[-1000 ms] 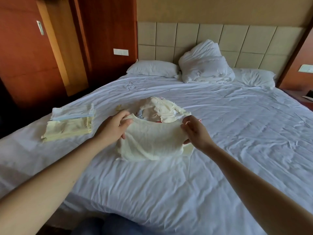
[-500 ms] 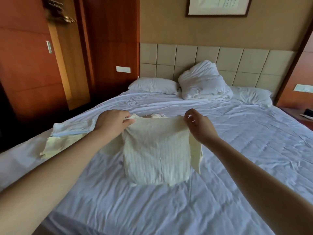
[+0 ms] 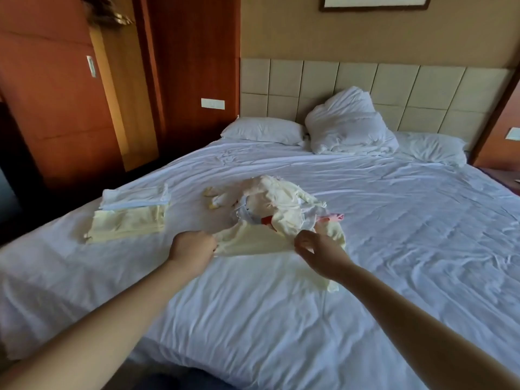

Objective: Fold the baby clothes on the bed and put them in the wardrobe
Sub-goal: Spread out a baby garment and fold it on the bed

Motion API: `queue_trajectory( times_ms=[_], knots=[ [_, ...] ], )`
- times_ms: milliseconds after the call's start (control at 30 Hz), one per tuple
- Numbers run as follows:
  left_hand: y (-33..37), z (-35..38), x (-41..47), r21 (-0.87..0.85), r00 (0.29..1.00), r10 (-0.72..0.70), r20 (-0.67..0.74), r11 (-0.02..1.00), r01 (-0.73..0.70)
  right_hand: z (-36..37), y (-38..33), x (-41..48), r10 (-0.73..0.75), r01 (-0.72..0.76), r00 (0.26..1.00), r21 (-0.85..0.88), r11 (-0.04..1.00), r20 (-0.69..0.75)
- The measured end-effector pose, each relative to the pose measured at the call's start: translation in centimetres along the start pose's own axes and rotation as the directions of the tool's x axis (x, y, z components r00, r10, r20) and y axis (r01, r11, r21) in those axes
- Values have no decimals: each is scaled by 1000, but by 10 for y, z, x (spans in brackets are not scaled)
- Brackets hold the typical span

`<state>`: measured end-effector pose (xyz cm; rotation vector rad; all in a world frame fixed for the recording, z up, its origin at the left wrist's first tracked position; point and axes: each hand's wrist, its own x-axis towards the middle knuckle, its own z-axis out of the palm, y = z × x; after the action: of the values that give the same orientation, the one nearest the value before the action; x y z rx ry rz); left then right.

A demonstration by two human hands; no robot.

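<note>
**Yellow garment held at both edges beside the unfolded heap**

Landmark taken: the loose heap of baby clothes (image 3: 277, 208), which lay on the white-sheeted bed (image 3: 281, 327). A pale yellow garment (image 3: 253, 244) was found directly on the near side of the heap. Its far edge met the heap, and it was drawn out low over the sheet between both hands. The left hand (image 3: 192, 247) gripped the garment's left edge, fingers curled closed round the cloth. The right hand (image 3: 318, 253) pinched the right edge between thumb and fingertips. Part of the garment trailed beneath that wrist, further to the near side of the heap. A folded stack (image 3: 132, 218), a white piece on a yellow one, lay left of the heap and apart from it. Two pillows (image 3: 263, 130) and a crumpled white bundle (image 3: 346, 122) sat well beyond the heap, against the padded headboard (image 3: 408, 85). Wood panelling (image 3: 56, 108) stood beyond the heap to the left; whether it was the wardrobe could not be told
</note>
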<state>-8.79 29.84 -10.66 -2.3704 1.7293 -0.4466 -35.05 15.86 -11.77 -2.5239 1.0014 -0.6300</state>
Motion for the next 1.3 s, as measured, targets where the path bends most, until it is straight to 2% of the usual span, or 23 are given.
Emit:
queue_trajectory(
  times_ms=[100, 167, 333, 467, 567, 633, 700, 767, 833, 933, 1000, 1167, 1300],
  knots=[
    [20, 43, -26, 19, 980, 51, 194, 998, -55, 40, 15, -35, 56, -59, 977, 6, 998, 205],
    [30, 60, -40, 16, 962, 70, 265, 997, -77, 59, 19, -56, 53, -59, 955, 11, 998, 291],
    [40, 74, -59, 64, 924, 76, 376, 992, -108, 87, 27, -90, 62, -64, 932, -5, 998, 358],
    [49, 65, -65, 19, 873, 102, 477, 992, -127, 93, 31, -103, 15, -2, 915, -32, 999, 404],
    [59, 50, -60, -80, 910, 95, 403, 994, -69, 79, 30, -99, 7, -4, 914, -8, 1000, 405],
    [70, 47, -55, -201, 949, 133, 287, 977, -76, 68, 32, -95, 78, -87, 944, 11, 996, 322],
    [86, 47, -53, -401, 951, 247, 185, 903, -156, 61, 39, -95, 156, -161, 965, 7, 987, 213],
    [109, 47, -52, -534, 913, 398, 94, 794, -291, 57, 47, -97, 199, -194, 963, -45, 980, 182],
    [133, 51, -51, -560, 865, 502, 15, 721, -409, 58, 58, -100, 214, -192, 949, -116, 975, 231],
    [162, 64, -46, -433, 823, 567, -26, 736, -521, 63, 72, -105, 209, -161, 925, -170, 972, 318],
    [173, 70, -45, -397, 844, 535, -49, 765, -508, 66, 76, -108, 198, -148, 922, -170, 974, 332],
    [181, 76, -39, -471, 903, 415, -113, 778, -416, 70, 77, -103, 187, -144, 945, -174, 974, 268],
    [177, 75, -37, -629, 941, 298, -162, 703, -331, 72, 76, -98, 199, -155, 958, -210, 965, 207]
  ],
)
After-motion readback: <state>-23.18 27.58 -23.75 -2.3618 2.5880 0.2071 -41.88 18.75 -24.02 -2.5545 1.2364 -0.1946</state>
